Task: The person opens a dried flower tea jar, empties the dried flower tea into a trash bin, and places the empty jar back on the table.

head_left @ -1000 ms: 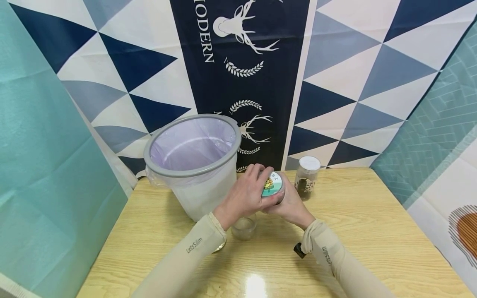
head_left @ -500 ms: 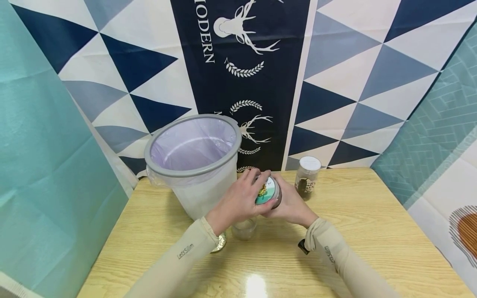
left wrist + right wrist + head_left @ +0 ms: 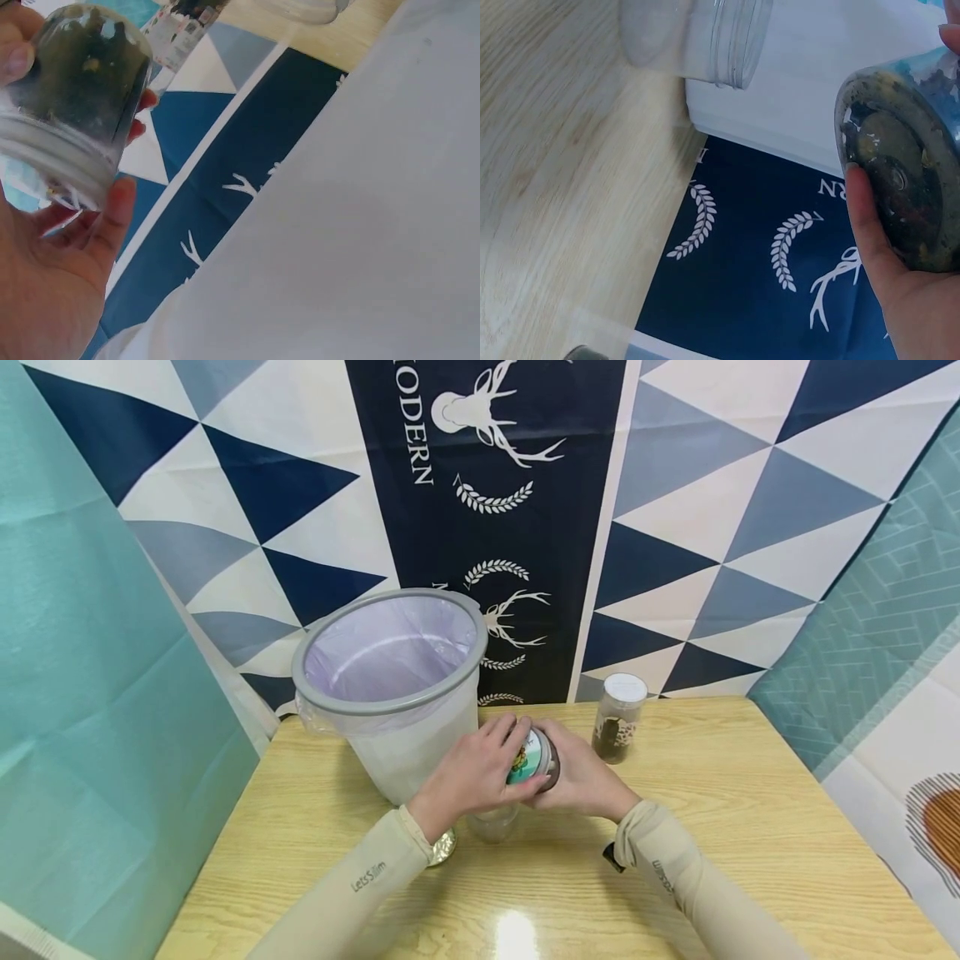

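Between both hands is a clear jar (image 3: 552, 770) with dark contents, held above the table and tilted with its lid toward the left. My left hand (image 3: 468, 772) grips the lid (image 3: 525, 760), which has a white-and-green label with a sunflower; its fingers curl over the rim. Around the jar's body wrap the fingers of my right hand (image 3: 583, 777). In the left wrist view the jar (image 3: 86, 71) appears lid-down, dark pieces filling it. The right wrist view shows the jar's base (image 3: 900, 165), with one finger of the right hand (image 3: 877, 247) against it.
A white bin (image 3: 397, 756) with a purple liner stands behind left. Before it are an uncovered clear jar (image 3: 694, 37) and a gold lid (image 3: 444, 847), both partly hidden by the left arm. A second dark-filled jar (image 3: 618, 718) with a white lid stands at the table's back right.
Both hands have lowered slightly and shifted left with the jar. Its lid has tipped further to the left, so more of the side shows. The other things have stayed put.
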Demonstrator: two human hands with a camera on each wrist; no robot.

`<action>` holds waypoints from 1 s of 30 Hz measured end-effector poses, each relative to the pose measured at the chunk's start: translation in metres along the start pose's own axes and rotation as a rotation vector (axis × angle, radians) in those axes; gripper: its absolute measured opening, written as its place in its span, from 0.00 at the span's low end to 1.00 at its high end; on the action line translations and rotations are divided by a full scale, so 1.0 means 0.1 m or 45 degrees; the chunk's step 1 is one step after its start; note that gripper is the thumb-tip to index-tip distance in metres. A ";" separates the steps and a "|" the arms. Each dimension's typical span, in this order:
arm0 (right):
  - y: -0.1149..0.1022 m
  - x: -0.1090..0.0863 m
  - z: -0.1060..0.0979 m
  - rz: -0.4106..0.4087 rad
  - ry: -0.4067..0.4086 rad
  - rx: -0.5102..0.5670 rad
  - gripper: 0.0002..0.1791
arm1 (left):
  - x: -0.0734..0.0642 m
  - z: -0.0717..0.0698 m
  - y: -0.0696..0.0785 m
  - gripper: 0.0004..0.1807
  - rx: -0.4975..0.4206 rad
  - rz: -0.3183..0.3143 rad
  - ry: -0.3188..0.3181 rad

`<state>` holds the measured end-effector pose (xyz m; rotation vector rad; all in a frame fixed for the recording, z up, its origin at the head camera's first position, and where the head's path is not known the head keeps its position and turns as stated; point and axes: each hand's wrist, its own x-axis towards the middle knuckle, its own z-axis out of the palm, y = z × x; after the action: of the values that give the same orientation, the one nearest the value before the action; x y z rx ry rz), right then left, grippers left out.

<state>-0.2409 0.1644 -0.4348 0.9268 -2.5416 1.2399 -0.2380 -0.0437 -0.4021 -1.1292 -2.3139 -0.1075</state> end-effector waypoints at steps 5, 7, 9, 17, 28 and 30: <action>-0.02 0.00 0.02 -0.007 0.010 -0.016 0.49 | 0.00 0.05 0.01 0.39 0.016 0.017 0.042; -0.02 0.01 0.02 -0.018 0.024 -0.023 0.48 | 0.00 0.06 0.02 0.45 0.004 0.005 0.060; -0.03 0.02 0.02 -0.027 0.041 -0.029 0.48 | 0.01 0.07 0.03 0.49 0.001 -0.002 0.079; -0.06 0.02 0.05 -0.091 0.110 -0.078 0.48 | 0.02 0.09 0.05 0.47 0.041 -0.008 0.152; -0.04 0.04 0.11 -0.108 0.245 -0.217 0.50 | 0.08 0.15 0.10 0.31 -0.137 -0.254 0.215; -0.04 0.04 0.10 -0.091 0.231 -0.219 0.50 | 0.08 0.14 0.10 0.30 -0.160 -0.281 0.176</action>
<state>-0.2405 0.1535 -0.4372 0.8198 -2.4062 1.0172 -0.2407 -0.0271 -0.4114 -0.8906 -2.3257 -0.4061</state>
